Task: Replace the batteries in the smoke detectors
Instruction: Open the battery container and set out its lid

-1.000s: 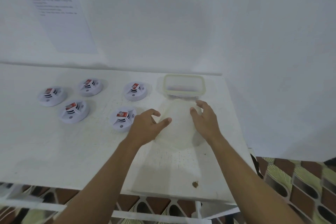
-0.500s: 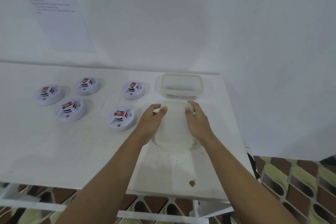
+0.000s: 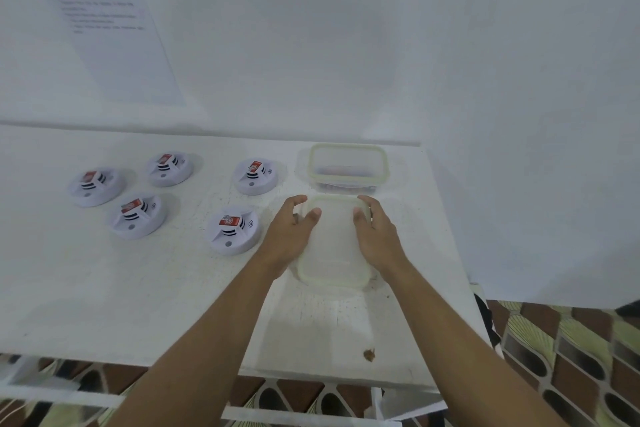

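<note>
Fingers (image 3: 298,201) of the left hand (image 3: 289,236) curl round the left edge of the translucent lid (image 3: 332,253), with the thumb on top. The right hand (image 3: 379,236) grips the opposite edge likewise. The lid lies on the white table (image 3: 104,305), just before the open plastic container (image 3: 348,166), whose contents are too blurred to tell. Five smoke detectors (image 3: 136,215) sit to the left, each carrying a red-labelled block. The nearest detector (image 3: 233,230) is just beside the left hand. A printed sheet (image 3: 114,38) hangs on the wall.

Head-worn view, close, down onto table (image 3: 104,288)
</note>
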Demonstrator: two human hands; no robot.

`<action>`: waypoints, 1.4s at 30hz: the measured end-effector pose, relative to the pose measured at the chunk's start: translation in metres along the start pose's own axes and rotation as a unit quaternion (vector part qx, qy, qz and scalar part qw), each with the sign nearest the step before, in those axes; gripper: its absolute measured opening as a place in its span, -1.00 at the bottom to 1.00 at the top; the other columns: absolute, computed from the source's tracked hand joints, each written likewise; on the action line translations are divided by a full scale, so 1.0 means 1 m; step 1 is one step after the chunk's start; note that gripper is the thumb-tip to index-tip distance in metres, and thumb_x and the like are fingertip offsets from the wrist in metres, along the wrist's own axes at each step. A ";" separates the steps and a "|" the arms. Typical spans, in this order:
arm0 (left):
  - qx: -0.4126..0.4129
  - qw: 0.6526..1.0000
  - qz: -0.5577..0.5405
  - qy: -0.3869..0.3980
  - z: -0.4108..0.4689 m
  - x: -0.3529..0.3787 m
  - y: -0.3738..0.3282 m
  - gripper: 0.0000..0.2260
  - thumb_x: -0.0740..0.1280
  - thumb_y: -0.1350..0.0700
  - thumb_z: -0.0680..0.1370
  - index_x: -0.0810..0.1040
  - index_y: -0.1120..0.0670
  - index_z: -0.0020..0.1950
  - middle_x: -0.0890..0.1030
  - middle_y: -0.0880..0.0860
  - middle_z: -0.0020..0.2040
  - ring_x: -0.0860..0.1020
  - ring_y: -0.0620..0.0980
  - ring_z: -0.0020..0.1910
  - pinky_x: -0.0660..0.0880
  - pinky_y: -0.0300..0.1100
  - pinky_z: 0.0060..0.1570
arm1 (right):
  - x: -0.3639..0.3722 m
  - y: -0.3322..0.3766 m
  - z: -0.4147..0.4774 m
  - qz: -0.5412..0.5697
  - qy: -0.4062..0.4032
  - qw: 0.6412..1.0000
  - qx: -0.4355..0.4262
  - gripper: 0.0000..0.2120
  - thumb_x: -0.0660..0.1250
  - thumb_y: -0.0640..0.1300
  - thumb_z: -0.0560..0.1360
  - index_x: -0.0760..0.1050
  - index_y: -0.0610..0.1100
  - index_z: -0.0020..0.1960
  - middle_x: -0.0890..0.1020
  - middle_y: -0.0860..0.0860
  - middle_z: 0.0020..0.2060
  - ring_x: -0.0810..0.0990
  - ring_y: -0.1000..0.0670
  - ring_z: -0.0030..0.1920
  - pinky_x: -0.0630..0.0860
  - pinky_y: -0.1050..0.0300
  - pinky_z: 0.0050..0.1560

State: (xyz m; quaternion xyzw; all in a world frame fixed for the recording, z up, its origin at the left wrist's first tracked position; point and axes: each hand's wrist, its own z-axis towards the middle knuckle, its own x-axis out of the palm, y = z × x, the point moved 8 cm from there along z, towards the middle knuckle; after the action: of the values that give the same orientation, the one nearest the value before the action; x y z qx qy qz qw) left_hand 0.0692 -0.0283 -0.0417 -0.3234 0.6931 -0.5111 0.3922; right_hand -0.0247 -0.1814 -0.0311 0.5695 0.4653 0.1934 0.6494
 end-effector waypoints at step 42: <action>0.010 0.997 0.066 -0.042 0.025 -0.008 -0.007 -0.76 0.39 -0.20 0.49 0.63 -0.06 -0.02 0.65 -0.10 -0.01 0.61 -0.03 0.01 0.58 0.07 0.11 | -0.021 -0.007 0.023 -0.113 -0.014 0.993 -0.030 -0.78 0.20 0.03 0.64 0.47 -0.01 0.22 0.58 0.00 0.13 0.55 -0.01 0.10 0.47 0.06 0.10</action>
State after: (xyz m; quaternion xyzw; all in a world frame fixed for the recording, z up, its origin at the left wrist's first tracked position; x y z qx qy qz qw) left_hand 0.0948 -0.0347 -0.0379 -0.2941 0.6912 -0.4768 0.4566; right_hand -0.0176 -0.2125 -0.0315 0.4961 0.5117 0.1247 0.6903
